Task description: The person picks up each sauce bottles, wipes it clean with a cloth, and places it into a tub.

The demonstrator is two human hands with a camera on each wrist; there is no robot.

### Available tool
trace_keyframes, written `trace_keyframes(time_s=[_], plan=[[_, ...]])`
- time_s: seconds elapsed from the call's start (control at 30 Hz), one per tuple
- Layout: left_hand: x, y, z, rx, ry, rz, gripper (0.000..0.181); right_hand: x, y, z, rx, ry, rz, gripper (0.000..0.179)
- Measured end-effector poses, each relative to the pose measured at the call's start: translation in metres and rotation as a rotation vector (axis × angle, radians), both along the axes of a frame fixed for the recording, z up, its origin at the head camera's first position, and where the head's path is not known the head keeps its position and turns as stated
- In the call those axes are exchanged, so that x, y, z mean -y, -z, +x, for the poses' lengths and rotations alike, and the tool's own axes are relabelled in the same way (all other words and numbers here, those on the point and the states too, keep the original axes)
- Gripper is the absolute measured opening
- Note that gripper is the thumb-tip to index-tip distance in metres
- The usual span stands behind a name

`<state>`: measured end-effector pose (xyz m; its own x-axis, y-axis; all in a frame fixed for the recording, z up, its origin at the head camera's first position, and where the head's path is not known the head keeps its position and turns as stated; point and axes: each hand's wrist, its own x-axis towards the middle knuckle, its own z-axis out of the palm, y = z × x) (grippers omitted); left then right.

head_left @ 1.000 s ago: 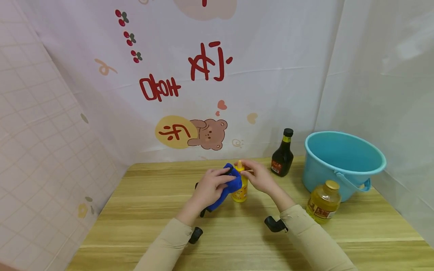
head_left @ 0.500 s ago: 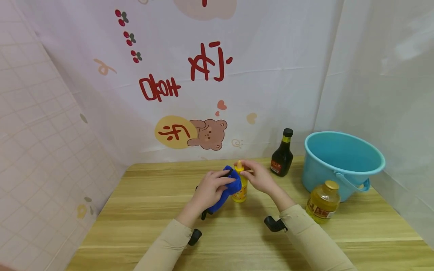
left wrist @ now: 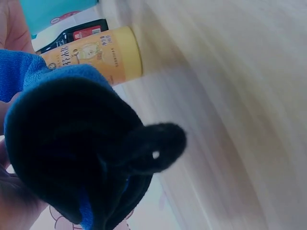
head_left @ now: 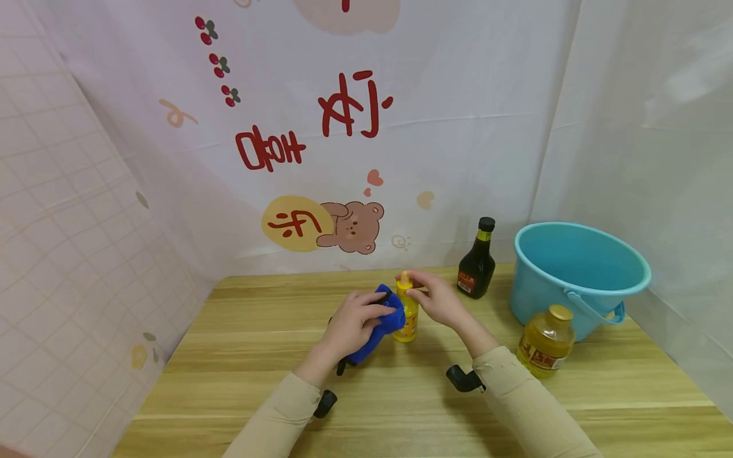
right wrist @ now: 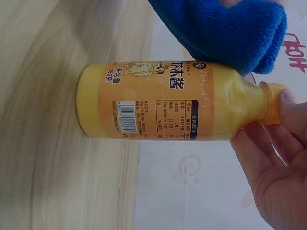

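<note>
A yellow squeeze bottle of sauce [head_left: 406, 329] stands upright on the wooden table, its printed label turned toward the right wrist camera [right wrist: 158, 103]. My right hand [head_left: 439, 300] grips it at the neck and cap, thumb on the orange-yellow cap [right wrist: 272, 103]. In my left hand [head_left: 350, 323] is a blue plush cloth [head_left: 392, 319] with black trim, pinched between thumb and fingers. The cloth lies against the left side of the bottle. Up close in the left wrist view, a dark rolled end of the cloth with a loop [left wrist: 160, 148] hides most of the left hand.
A dark sauce bottle [head_left: 476, 267] with a black cap stands behind and right of my right hand. Farther right is a light blue bucket [head_left: 529, 299], with a jar of yellow oil [head_left: 546, 343] in front of it. A printed white curtain [head_left: 458, 159] hangs behind the table.
My left hand and the blue cloth have slid slightly down and left along the bottle, baring more of its upper part. My right hand and the bottle have stayed put.
</note>
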<state>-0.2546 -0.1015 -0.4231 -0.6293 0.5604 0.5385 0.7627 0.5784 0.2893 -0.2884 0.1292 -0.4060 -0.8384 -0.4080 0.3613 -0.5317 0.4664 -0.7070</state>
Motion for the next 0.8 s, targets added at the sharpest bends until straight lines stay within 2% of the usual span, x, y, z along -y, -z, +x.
trace_keyframes(time_s=[0.33,0.53,0.8], plan=[[0.002,0.008,0.004,0.014,-0.012,-0.066,0.031,0.0,0.0,0.0,0.004,0.008,0.003,0.033],[-0.002,0.018,0.006,0.057,-0.025,-0.158,0.031,-0.001,-0.001,0.002,-0.008,0.014,-0.001,0.032],[-0.009,0.026,0.003,0.082,-0.037,-0.311,0.028,0.001,-0.001,0.002,0.0,0.011,-0.008,0.032]])
